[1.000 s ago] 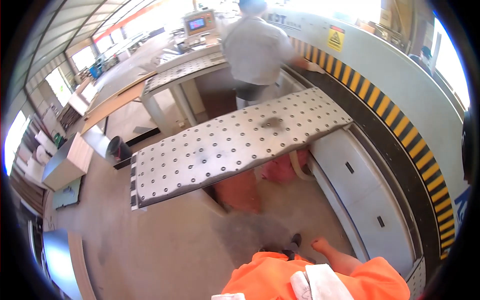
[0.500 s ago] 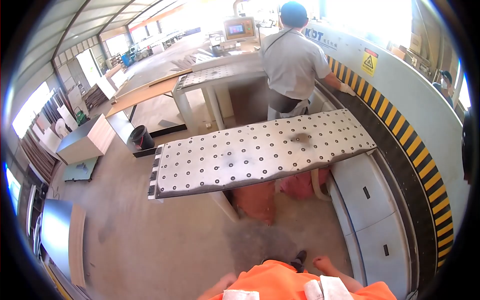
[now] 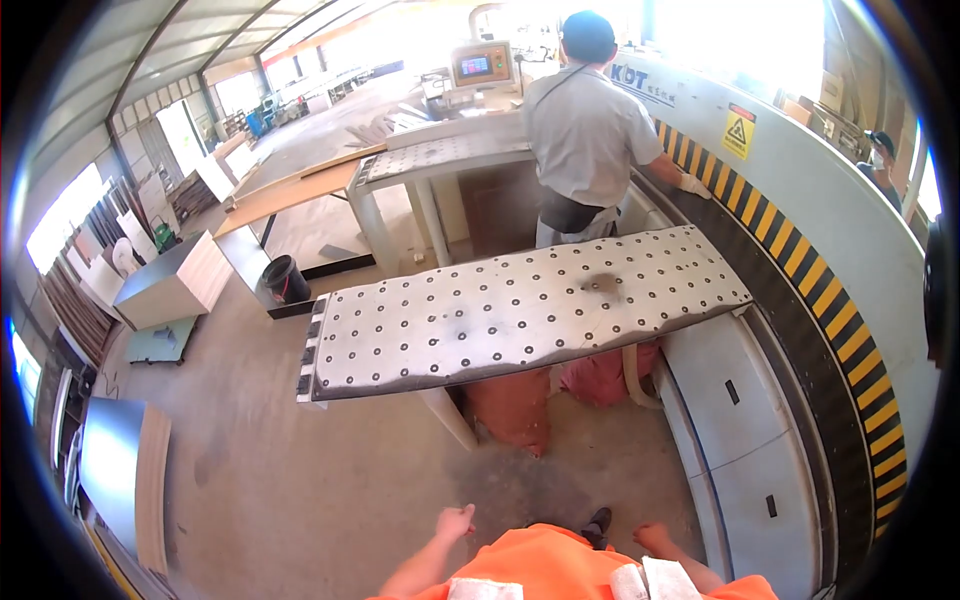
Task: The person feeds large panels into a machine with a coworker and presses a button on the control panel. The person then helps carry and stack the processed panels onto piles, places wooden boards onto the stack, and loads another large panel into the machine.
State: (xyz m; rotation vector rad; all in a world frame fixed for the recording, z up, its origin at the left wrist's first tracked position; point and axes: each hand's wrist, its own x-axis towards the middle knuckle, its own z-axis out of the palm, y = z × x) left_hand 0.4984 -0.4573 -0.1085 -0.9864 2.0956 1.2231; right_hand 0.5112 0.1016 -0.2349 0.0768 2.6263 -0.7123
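Observation:
My left hand (image 3: 456, 522) hangs in front of my orange top (image 3: 560, 565), its fingers curled in with nothing visible in them. On the other side, my right hand (image 3: 653, 538) is also loosely closed, low beside the grey machine cabinet (image 3: 745, 450) and apart from it. Both hands are over the floor and touch nothing. Ahead of them stands a long pale worktable (image 3: 500, 315) dotted with black-ringed holes. Reddish sacks (image 3: 512, 408) lie under this table.
A co-worker (image 3: 590, 130) stands beyond the table, one gloved hand at the machine's striped edge (image 3: 765, 220). A black bucket (image 3: 286, 278) and stacked panels (image 3: 175, 280) are at left. Another panel stack (image 3: 130, 480) stands nearer. A control screen (image 3: 478, 66) is at the back.
My left hand has risen forward into fuller view. My right hand has shifted slightly. The co-worker's gloved hand stays at the machine edge.

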